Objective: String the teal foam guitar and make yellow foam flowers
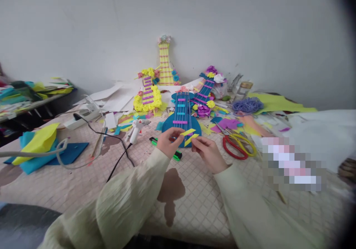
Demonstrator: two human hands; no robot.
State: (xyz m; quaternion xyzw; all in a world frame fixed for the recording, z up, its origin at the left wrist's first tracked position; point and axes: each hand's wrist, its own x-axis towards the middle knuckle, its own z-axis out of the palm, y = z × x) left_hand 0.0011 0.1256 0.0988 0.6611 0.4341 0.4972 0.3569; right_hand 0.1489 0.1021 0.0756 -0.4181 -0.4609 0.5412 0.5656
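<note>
My left hand [170, 142] pinches one small yellow paper strip [187, 132] between thumb and fingers. Close beside it, my right hand [207, 153] is closed on a second yellow strip [191, 140] with a slanted end. Both strips are held in front of a blue paper guitar [167, 125] that has purple and light-blue bars and thin strings. A green and black utility knife [178, 155] lies on the table just under my left hand, partly hidden by it. Red and yellow handled scissors [235, 150] rest to the right of my right hand.
A white glue gun [136, 130] with a black cord stands left of centre. Decorated paper guitars [148, 91] lean near the wall. Purple string [248, 105], a glass jar [244, 88] and paper scraps lie to the right. Yellow and blue sheets [39, 145] and a power strip [83, 117] are at left.
</note>
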